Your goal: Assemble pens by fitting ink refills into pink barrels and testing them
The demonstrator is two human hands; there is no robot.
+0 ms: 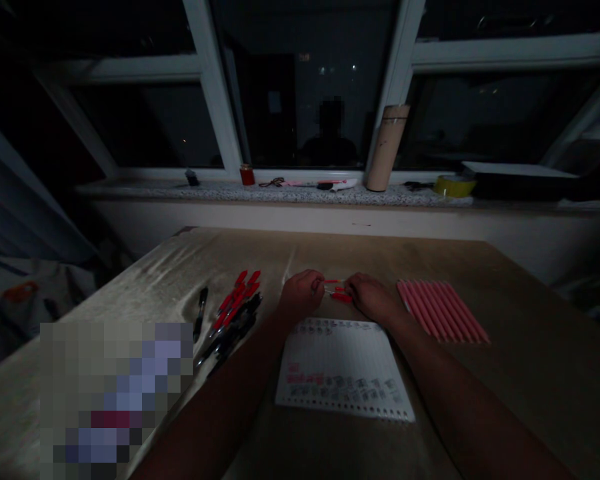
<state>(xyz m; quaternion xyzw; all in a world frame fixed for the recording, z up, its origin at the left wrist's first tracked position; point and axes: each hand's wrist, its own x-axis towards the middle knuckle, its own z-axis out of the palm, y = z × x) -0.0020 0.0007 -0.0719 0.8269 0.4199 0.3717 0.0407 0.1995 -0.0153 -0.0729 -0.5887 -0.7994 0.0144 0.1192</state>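
Note:
Both hands meet above a notebook page, with red pen pieces (pixel 341 297) between them. My left hand (pixel 304 293) is closed, its fingertips pinching the thin pale end of a pen. My right hand (pixel 371 295) is curled, its fingers at the red end; dim light hides the exact grip. A thin red stick (pixel 332 281) shows just behind the fingertips. Closer to me lies the ring-holed notebook sheet (pixel 347 363), lined and bearing red and dark writing. Left of it are several red-capped pens (pixel 237 297) and several black pens (pixel 235 328) in a loose pile.
A row of pink pens or tubes (pixel 443 310) lies at right. One black pen (pixel 201 310) sits apart at left, near a blurred-out patch (pixel 125 393). On the sill stand a tan cylinder (pixel 387 148), yellow tape roll (pixel 454 186) and small red jar (pixel 247 175).

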